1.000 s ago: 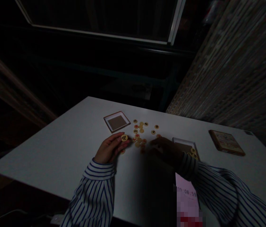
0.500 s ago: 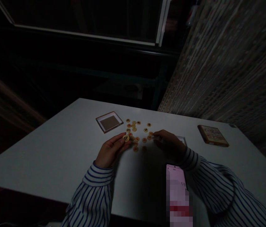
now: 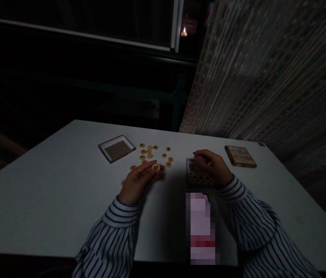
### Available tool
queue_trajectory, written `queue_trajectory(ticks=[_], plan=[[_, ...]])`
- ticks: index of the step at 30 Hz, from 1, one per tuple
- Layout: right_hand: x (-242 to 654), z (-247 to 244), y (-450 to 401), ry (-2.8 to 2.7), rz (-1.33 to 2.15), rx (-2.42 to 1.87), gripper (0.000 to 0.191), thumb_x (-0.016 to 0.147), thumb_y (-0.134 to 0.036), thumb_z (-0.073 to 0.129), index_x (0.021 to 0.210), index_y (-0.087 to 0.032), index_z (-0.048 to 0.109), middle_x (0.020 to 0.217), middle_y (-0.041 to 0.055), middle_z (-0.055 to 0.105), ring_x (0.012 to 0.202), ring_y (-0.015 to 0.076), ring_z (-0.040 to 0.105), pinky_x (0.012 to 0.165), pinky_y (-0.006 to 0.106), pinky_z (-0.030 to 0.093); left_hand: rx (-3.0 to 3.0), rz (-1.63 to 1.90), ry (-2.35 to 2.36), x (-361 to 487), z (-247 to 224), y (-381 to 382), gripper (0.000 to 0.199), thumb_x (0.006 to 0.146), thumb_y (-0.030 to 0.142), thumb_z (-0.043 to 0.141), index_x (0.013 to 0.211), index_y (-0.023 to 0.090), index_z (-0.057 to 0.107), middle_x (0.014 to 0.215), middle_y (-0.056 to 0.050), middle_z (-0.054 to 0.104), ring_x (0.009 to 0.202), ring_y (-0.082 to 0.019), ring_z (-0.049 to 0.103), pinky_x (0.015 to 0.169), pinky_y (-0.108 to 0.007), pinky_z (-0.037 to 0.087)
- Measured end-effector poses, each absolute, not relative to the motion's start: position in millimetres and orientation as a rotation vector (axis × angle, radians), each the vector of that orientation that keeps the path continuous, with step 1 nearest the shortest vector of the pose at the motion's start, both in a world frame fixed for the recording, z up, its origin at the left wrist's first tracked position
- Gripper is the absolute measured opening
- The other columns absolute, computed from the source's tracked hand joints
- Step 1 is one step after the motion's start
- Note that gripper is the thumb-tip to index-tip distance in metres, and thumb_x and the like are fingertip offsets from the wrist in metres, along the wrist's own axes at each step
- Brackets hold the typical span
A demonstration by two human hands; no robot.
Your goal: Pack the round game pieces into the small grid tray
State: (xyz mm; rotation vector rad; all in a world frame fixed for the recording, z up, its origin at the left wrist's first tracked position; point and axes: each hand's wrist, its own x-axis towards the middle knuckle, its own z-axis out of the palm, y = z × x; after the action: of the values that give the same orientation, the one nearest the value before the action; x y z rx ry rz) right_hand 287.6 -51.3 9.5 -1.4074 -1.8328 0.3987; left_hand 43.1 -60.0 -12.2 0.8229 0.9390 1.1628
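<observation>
Head view — left fingers [image 3: 143,168] pinch round disc [image 3: 156,167], marked face toward camera — right fingers [image 3: 203,154]: grip unclear.

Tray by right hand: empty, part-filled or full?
Part-filled: tray holds round pieces in front, is bare behind; right hand hides part of it.

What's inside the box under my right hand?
Round pieces lie in rows at the near end of the box; brown bottom shows beyond them. Your right hand hides the far right part, so I can't see what's there.
</observation>
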Motion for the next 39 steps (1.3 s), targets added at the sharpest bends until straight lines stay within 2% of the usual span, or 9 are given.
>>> queue_trajectory(ticks=[5, 13, 17, 25, 35, 39], plan=[[298, 6, -57, -1.738, 0.459, -1.461, 0.022, 0.076, -0.028, 0.050, 0.089, -0.015, 0.062, 0.067, 0.0019, 0.061, 0.058, 0.0116, 0.052, 0.052, 0.023, 0.042, 0.842, 1.112, 0.923, 57, -13, -58, 0.037, 0.067, 0.021, 0.066, 0.102, 0.014, 0.059, 0.088, -0.006, 0.069, 0.078, -0.016, 0.065, 0.082, -0.031, 0.049], [313, -9, -60, -1.699, 0.501, -1.459, 0.021, 0.075, -0.029, 0.052, 0.088, -0.015, 0.061, 0.071, 0.0028, 0.064, 0.063, 0.0127, 0.057, 0.057, 0.024, 0.045, 0.851, 1.091, 0.914, 86, -12, -54, 0.037, 0.063, 0.021, 0.069, 0.098, 0.015, 0.061, 0.082, -0.004, 0.069, 0.073, -0.013, 0.064, 0.079, -0.027, 0.049], [318, -22, -60, -1.687, 0.492, -1.454, 0.019, 0.076, -0.030, 0.051, 0.086, -0.017, 0.061, 0.074, 0.0032, 0.065, 0.067, 0.0139, 0.058, 0.059, 0.025, 0.046, 0.895, 1.080, 0.949, 99, -16, -51, 0.042, 0.060, 0.023, 0.071, 0.100, 0.014, 0.060, 0.079, -0.004, 0.068, 0.071, -0.012, 0.063, 0.076, -0.028, 0.049], [332, -39, -58, -1.726, 0.421, -1.432, 0.019, 0.077, -0.029, 0.051, 0.087, -0.017, 0.062, 0.077, 0.0045, 0.066, 0.068, 0.0148, 0.060, 0.061, 0.026, 0.047, 0.928, 1.084, 0.994, 120, -21, -46, 0.040, 0.057, 0.025, 0.072, 0.093, 0.014, 0.062, 0.072, -0.003, 0.067, 0.067, -0.013, 0.062, 0.070, -0.028, 0.051], [339, -41, -62, -1.729, 0.373, -1.374, 0.019, 0.078, -0.028, 0.049, 0.089, -0.018, 0.060, 0.080, 0.0041, 0.066, 0.069, 0.0139, 0.059, 0.060, 0.025, 0.046, 0.973, 1.019, 0.925, 146, -26, -40, 0.037, 0.059, 0.028, 0.070, 0.092, 0.014, 0.062, 0.078, -0.005, 0.068, 0.072, -0.015, 0.062, 0.069, -0.028, 0.050], [341, -44, -61, -1.697, 0.375, -1.374, 0.018, 0.078, -0.027, 0.050, 0.088, -0.017, 0.060, 0.075, 0.0033, 0.065, 0.064, 0.0127, 0.058, 0.056, 0.023, 0.045, 1.000, 0.997, 0.907, 156, -29, -37, 0.037, 0.062, 0.030, 0.069, 0.094, 0.014, 0.062, 0.079, -0.005, 0.068, 0.072, -0.015, 0.062, 0.069, -0.027, 0.049]])
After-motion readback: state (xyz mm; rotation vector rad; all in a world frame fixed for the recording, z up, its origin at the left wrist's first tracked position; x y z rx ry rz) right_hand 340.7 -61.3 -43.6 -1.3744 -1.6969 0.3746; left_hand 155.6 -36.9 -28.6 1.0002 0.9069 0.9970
